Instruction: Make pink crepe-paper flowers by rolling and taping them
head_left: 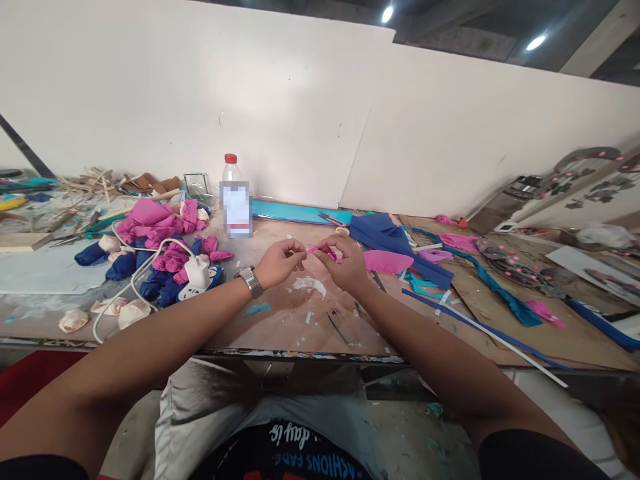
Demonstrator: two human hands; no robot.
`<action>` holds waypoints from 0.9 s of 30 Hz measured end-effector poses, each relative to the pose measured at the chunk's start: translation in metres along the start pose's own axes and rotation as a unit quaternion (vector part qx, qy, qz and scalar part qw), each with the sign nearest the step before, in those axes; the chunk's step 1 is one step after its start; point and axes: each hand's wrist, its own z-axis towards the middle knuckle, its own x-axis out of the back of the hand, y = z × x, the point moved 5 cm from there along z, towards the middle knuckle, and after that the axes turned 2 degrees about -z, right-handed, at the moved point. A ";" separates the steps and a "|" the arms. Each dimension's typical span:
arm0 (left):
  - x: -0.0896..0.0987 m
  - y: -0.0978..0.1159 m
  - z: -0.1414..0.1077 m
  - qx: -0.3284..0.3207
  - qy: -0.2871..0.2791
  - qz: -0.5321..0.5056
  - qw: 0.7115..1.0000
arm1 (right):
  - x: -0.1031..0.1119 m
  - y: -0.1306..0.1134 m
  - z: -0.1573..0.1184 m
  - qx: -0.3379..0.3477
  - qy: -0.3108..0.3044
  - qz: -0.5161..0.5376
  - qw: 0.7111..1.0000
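Both hands meet over the middle of the table and pinch a small pink strip [325, 252] of thin paper or cloth between the fingertips. My left hand [281, 263], with a metal watch on its wrist, grips the strip's left end. From the other side, my right hand [350, 265] has thumb and fingers closed on the crumpled pink part, and hides some of it. On the table below them lies a curved whitish, see-through scrap [310, 287]. A larger pink piece [389, 261] rests just right of my right hand, beside dark blue folded material [383, 232].
A red-capped bottle [231, 172] stands at the back. Left are bunched pink rosettes [153, 219], dark blue ones and a white charger [197, 272] with a looping cable. Right lie a teal strip [500, 287] and a thin white stick [505, 343]. A white wall [290, 100] rises behind.
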 end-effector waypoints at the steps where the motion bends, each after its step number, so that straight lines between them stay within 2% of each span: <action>1: -0.001 0.000 0.000 -0.003 -0.004 -0.005 1.000 | 0.000 0.000 0.000 -0.002 0.001 -0.001 1.000; 5: -0.006 0.000 -0.002 -0.016 -0.028 -0.017 0.999 | 0.000 0.000 0.000 0.003 0.000 -0.001 1.000; 10: -0.004 0.000 -0.002 -0.031 -0.019 0.001 0.999 | -0.001 -0.002 -0.001 0.006 -0.011 -0.006 1.000; 21: -0.001 0.001 -0.005 -0.050 -0.002 0.116 0.992 | -0.002 -0.005 -0.001 0.023 -0.004 -0.003 1.000; 27: 0.004 0.010 -0.004 -0.125 0.032 0.085 0.988 | -0.004 -0.003 0.000 0.058 -0.017 -0.013 0.998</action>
